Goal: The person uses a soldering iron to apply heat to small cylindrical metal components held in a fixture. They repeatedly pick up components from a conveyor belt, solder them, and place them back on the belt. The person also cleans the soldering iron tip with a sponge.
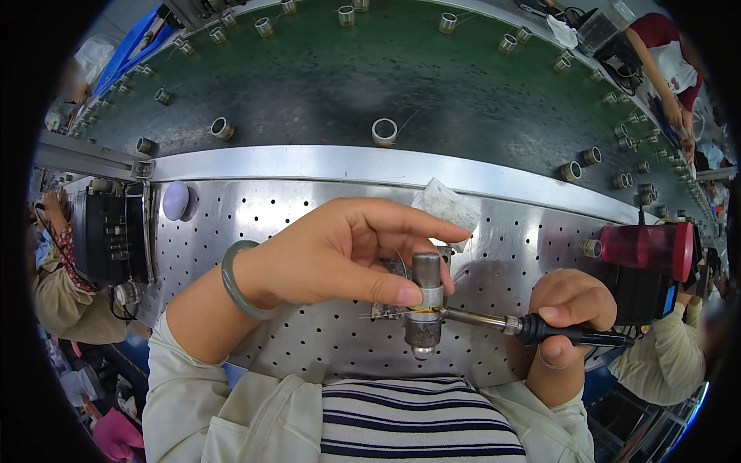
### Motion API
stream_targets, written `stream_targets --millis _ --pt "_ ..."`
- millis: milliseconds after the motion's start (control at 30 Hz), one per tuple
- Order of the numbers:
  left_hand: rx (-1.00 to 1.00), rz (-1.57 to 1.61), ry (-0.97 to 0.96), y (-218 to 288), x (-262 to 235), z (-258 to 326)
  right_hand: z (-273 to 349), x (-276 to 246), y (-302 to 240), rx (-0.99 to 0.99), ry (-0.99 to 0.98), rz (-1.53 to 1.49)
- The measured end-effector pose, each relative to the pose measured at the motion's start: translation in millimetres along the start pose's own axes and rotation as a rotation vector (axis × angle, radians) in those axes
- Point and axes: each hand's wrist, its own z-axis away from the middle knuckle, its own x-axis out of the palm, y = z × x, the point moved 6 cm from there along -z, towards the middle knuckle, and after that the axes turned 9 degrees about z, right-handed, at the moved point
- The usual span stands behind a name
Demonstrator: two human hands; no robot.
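My right hand (573, 315) is closed round the black handle of a soldering iron (482, 320). The iron's metal tip points left and meets the lower edge of a silvery metal ring (432, 296), where a yellowish spot shows. That ring sits round a dark metal post (426, 268) with a rounded end nearest me. My left hand (336, 258) comes from the left, its thumb pressed on the ring and a finger behind the post; its index finger stretches out above. Thin wires (380, 315) stick out leftward from the ring. What supports the post is partly hidden.
The work surface is a perforated metal plate (301, 339). Beyond a metal rail (324, 163) lies a green belt (309, 92) bearing several metal rings (384, 131). A pale purple egg-shaped object (176, 201) stands left, a red container (648, 251) right. Other people work at both sides.
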Motion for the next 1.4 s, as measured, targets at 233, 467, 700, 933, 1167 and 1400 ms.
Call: stream_targets --millis 233,467,700,933,1167,1400 --pt "-0.019 0.004 0.022 -0.7 0.2 1.6 -3.8 1.0 -2.9 -0.008 -0.030 0.041" --pt "-0.065 -0.026 0.033 3.0 5.5 0.5 -2.0 -2.0 -5.1 -0.022 0.006 0.062" --pt "-0.057 0.033 -0.047 1.1 2.0 -0.3 4.3 -10.1 4.2 0.013 0.059 -0.110" --pt "-0.114 0.052 0.007 -3.2 -2.2 -1.4 4.8 -5.7 5.9 0.031 0.063 -0.169" --pt "-0.119 0.007 0.070 -7.9 -6.9 -0.7 3.3 -1.1 6.3 0.069 0.079 -0.120" --pt "-0.142 0.020 0.086 -7.4 -5.2 -0.4 8.0 -7.6 5.4 0.100 0.115 -0.092"
